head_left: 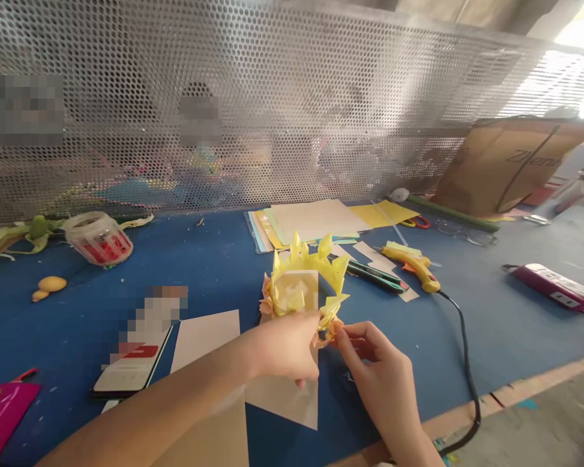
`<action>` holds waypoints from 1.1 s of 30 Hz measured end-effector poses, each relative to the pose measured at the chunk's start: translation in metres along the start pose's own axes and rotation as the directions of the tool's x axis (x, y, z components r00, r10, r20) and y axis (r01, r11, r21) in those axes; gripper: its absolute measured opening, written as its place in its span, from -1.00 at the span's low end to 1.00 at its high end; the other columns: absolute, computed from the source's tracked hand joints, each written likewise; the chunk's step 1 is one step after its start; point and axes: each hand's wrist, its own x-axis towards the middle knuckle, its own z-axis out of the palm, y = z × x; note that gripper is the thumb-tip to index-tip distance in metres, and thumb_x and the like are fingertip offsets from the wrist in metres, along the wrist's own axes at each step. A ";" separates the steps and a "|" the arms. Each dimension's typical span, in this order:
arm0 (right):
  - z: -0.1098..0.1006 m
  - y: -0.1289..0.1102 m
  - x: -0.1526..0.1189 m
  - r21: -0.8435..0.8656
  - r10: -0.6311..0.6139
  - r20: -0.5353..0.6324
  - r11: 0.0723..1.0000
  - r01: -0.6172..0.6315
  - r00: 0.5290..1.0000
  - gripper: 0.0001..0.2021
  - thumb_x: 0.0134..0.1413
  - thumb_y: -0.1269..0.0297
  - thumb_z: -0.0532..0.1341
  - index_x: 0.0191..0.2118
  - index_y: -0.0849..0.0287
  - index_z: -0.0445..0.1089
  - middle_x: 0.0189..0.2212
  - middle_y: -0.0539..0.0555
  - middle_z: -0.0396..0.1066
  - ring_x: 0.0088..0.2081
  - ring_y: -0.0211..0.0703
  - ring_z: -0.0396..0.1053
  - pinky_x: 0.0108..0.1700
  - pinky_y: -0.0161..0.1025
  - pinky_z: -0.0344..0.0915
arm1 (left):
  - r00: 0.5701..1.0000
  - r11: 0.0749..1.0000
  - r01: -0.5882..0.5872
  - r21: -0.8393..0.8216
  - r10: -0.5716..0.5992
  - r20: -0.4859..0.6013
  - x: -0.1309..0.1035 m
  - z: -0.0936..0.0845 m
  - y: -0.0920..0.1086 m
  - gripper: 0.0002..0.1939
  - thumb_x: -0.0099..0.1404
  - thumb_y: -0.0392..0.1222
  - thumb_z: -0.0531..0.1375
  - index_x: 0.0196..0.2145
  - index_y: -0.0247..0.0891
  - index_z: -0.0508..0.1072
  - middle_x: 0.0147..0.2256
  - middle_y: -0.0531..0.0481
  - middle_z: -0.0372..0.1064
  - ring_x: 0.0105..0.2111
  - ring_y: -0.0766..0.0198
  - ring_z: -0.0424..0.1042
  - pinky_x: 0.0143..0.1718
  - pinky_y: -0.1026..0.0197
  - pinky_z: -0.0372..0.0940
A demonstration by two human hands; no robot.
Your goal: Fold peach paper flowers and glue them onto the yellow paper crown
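Note:
A ring of pointed yellow paper petals (pixel 338 267) stands like a crown in the middle of the blue table, with folded orange paper pieces (pixel 265 299) along its outer side. My left hand (pixel 285 344) is closed on the near rim of the ring, its fingertips partly hidden. With thumb and fingers, my right hand (pixel 379 373) pinches a small orange paper piece at the ring's near right edge. Cream paper sheets (pixel 292 402) lie under and beside the ring. A yellow glue gun (pixel 411 263) and a dark green cutter knife (pixel 377 275) rest behind my right hand.
Coloured paper sheets (pixel 316 220) are stacked by the perforated metal screen (pixel 272 97). On the left are a phone (pixel 131 370), a plastic jar (pixel 98 239) and a magenta pouch (pixel 4 415). Right of them, a black cord (pixel 464 344) crosses the table edge. Another pouch (pixel 555 285) lies far right.

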 end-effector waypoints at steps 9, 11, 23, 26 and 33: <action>0.003 0.002 0.000 -0.020 0.003 -0.021 1.000 -0.003 1.000 -0.56 0.21 -0.24 0.32 -0.41 0.05 0.54 -0.51 0.08 0.65 -0.53 -0.06 0.60 -0.55 -0.30 0.44 | 0.998 0.998 -0.058 -0.010 0.058 0.038 0.005 -0.005 -0.005 -0.35 0.06 -0.20 0.32 0.14 -0.18 0.35 -0.28 0.04 0.56 -0.32 0.10 0.58 -0.52 0.27 0.24; 0.003 0.002 0.000 -0.026 0.005 -0.024 1.000 -0.006 1.000 -0.56 0.22 -0.24 0.32 -0.41 0.04 0.53 -0.50 0.07 0.65 -0.54 -0.08 0.59 -0.54 -0.30 0.44 | 0.997 0.997 -0.074 0.000 0.073 0.033 0.005 -0.005 -0.007 -0.37 0.08 -0.13 0.32 0.12 -0.19 0.36 -0.22 0.00 0.54 -0.27 0.08 0.58 -0.52 0.26 0.23; 0.004 0.001 0.002 -0.005 0.015 -0.001 1.000 -0.015 1.000 -0.56 0.23 -0.24 0.31 -0.38 0.06 0.56 -0.47 0.10 0.66 -0.56 -0.09 0.56 -0.55 -0.29 0.46 | 0.996 0.998 -0.069 0.012 0.068 0.061 0.004 -0.008 -0.005 -0.36 0.09 -0.08 0.31 0.14 -0.20 0.37 -0.16 -0.03 0.54 -0.22 0.05 0.60 -0.50 0.26 0.27; 0.004 0.001 0.002 0.006 0.016 0.010 1.000 -0.016 1.000 -0.57 0.24 -0.22 0.31 -0.36 0.06 0.57 -0.46 0.11 0.67 -0.54 -0.07 0.58 -0.54 -0.28 0.48 | 0.996 0.997 -0.070 0.012 0.069 0.054 0.003 -0.007 -0.005 -0.36 0.09 -0.08 0.31 0.14 -0.20 0.37 -0.16 -0.04 0.54 -0.24 0.06 0.59 -0.51 0.27 0.26; 0.004 0.001 0.004 0.015 0.025 0.024 1.000 -0.026 0.999 -0.56 0.25 -0.23 0.29 -0.33 0.07 0.57 -0.46 0.12 0.67 -0.49 -0.03 0.63 -0.50 -0.26 0.54 | 0.997 0.998 -0.065 0.021 0.064 0.039 0.006 -0.004 -0.007 -0.41 0.11 -0.07 0.31 0.11 -0.17 0.38 -0.16 -0.03 0.54 -0.23 0.05 0.58 -0.51 0.26 0.25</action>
